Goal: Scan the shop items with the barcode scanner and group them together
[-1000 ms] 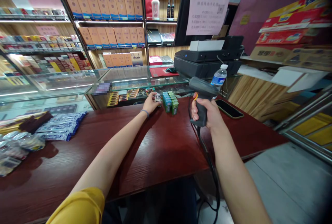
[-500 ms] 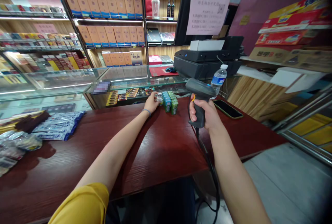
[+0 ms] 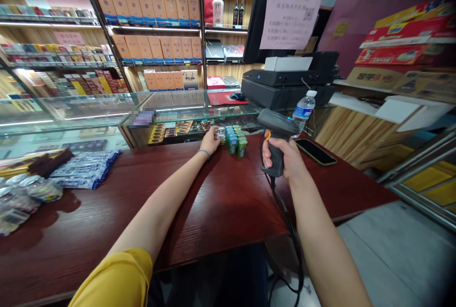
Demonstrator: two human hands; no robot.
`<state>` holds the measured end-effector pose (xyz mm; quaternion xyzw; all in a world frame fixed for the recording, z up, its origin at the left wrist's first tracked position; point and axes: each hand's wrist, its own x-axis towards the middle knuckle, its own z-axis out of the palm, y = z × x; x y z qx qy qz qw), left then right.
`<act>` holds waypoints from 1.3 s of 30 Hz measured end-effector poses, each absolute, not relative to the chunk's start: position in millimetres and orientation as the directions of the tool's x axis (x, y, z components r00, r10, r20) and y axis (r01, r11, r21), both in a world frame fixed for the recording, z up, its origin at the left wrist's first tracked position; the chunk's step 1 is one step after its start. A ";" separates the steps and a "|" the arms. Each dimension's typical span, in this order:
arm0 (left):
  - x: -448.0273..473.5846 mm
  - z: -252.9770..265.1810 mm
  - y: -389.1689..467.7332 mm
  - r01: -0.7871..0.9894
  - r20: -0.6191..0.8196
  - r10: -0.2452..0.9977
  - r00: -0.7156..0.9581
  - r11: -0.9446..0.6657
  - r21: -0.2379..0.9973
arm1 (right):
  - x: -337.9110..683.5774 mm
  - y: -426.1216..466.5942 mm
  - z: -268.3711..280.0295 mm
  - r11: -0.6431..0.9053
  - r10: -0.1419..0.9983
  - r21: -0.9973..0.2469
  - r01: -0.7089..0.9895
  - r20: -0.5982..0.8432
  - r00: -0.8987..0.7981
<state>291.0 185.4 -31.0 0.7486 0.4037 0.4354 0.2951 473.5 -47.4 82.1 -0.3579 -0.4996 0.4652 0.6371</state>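
My left hand [image 3: 210,141] reaches to the far edge of the dark red table, its fingers closed around a small clear jar with a silvery lid [image 3: 221,134]. Touching or nearly touching that jar on its right are rows of small containers, blue ones [image 3: 232,144] and green ones [image 3: 242,147]. In my right hand [image 3: 287,157] is a black barcode scanner [image 3: 276,124], gripped by its handle with a finger at the yellow trigger. Its head is raised above the table, and its cable [image 3: 287,217] hangs down past the table's front edge.
A phone [image 3: 316,151] lies right of the scanner, with a water bottle [image 3: 303,110] behind it. Blue-white packets [image 3: 85,168] and clear jars [image 3: 41,187] lie at the left. Beyond the table stand a glass display counter [image 3: 178,100] and a black register [image 3: 285,89].
The whole view has shifted slightly to the right and down. Both hands keep their hold on the jar and the scanner, with little other movement.
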 end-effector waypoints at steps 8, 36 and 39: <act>262.1 -9.1 164.2 0.364 0.458 0.856 0.241 -0.517 0.775 | 471.8 -46.9 81.3 0.279 0.960 -0.937 -0.209 0.273 0.059; -114.0 43.0 -28.5 0.711 0.567 0.788 -0.241 -0.254 0.656 | 315.1 -35.9 90.6 0.142 0.960 -0.985 -0.100 0.162 -0.230; -141.3 38.8 -57.8 0.738 0.591 0.743 -0.314 -0.200 0.644 | 301.3 -37.5 86.2 0.113 0.959 -0.989 -0.092 0.133 -0.250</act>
